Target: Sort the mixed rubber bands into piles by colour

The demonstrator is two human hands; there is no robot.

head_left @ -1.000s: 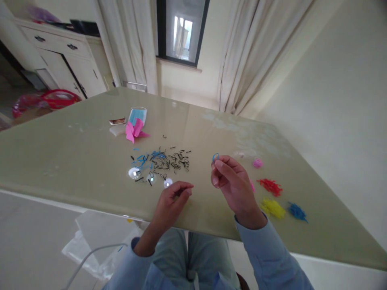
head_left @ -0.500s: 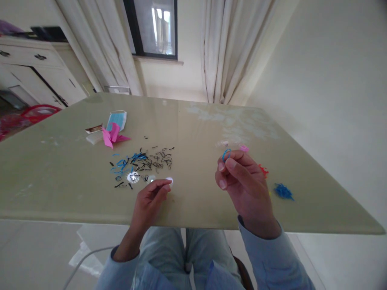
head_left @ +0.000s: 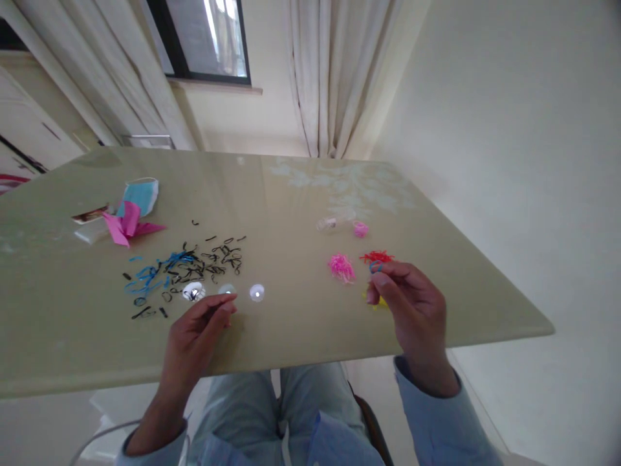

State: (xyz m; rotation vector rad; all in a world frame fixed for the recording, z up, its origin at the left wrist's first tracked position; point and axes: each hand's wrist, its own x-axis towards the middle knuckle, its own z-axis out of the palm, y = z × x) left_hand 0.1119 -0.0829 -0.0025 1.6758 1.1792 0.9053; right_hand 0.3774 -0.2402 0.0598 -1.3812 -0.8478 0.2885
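Clearly, the largest thing here is the pale green table (head_left: 286,323), whose glossy top spreads in front of the seated person. Behind it hang the cream curtains (head_left: 334,77), on the two sides of a dark-framed window (head_left: 208,39). Below the near edge of the table one sees the light blue trousers (head_left: 315,395) of the person. The right hand (head_left: 412,307) is raised over the right part of the table, with its thumb and index finger closed in a narrow pinch. The left hand (head_left: 194,336) is near the front edge, palm turned inward, its thumb and index tips close together; I cannot tell whether something is between them. Far to the left lies a blue face mask (head_left: 140,196), and a pink folded paper (head_left: 129,224) overlaps its near side. Just beyond the left hand is a loose scatter of black and blue rubber bands (head_left: 180,257), many of them lying separately. On the other side, the pink rubber bands (head_left: 341,267) form a compact pile, the red rubber bands (head_left: 377,256) lie beside them, and the yellow rubber bands (head_left: 379,301) are partly hidden by the right hand. Behind these piles sits a small pink bundle (head_left: 360,229). The smallest thing is a single blue rubber band (head_left: 376,266), a little loop held at the right fingertips, which appears in front of the red pile.
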